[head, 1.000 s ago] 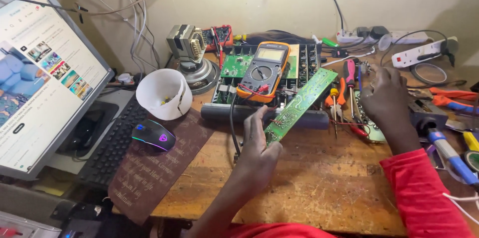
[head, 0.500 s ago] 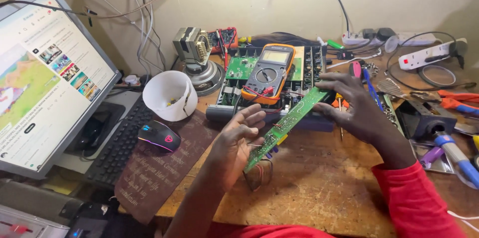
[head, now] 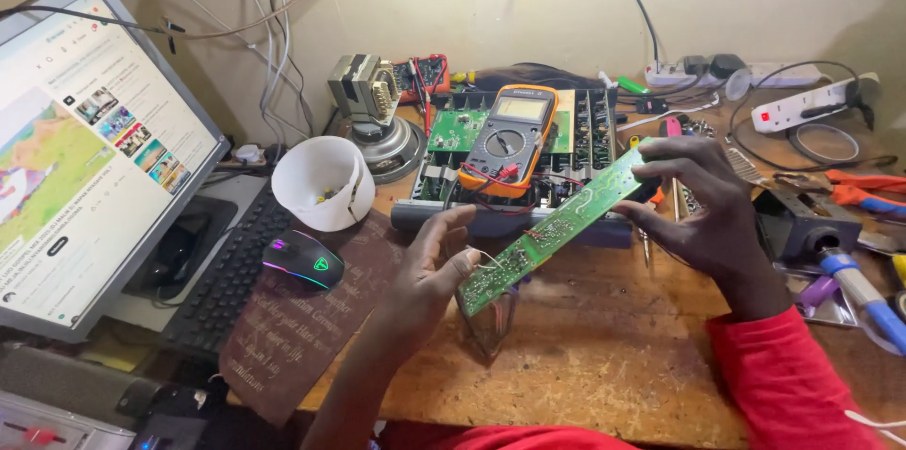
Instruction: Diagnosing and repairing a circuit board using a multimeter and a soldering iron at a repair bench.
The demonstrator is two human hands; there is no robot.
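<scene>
Hands held a long green circuit board (head: pixel 557 224) between them, tilted above the table (head: pixel 604 365). My left hand (head: pixel 429 275) pinched the board's lower end between thumb and fingers, and my right hand (head: pixel 698 209) gripped its upper end, fingers curled over the top edge and thumb under it. The board ran slantwise, rising from the left hand up to the right, its solder side turned toward me.

Just beyond the board, behind both hands, sat an open piece of equipment (head: pixel 528 167) with green boards inside, and an orange-edged multimeter (head: pixel 510 139) lay on top of it, its red and black leads trailing down toward my left hand. Farther left of my left hand stood a white plastic cup (head: pixel 321 181), and nearer me a black mouse (head: pixel 302 259) with glowing trim rested on a dark brown mat (head: pixel 293 337). Past those were a black keyboard (head: pixel 222 290) and a lit monitor (head: pixel 85 158), well apart from my hands.

To the right of my right hand lay a scatter of tools: orange-handled pliers (head: pixel 864 188), a blue-handled tool (head: pixel 864 294), and a white power strip (head: pixel 802 106) farther back. My red sleeve (head: pixel 783 384) covered the right forearm, while the left arm was bare.
</scene>
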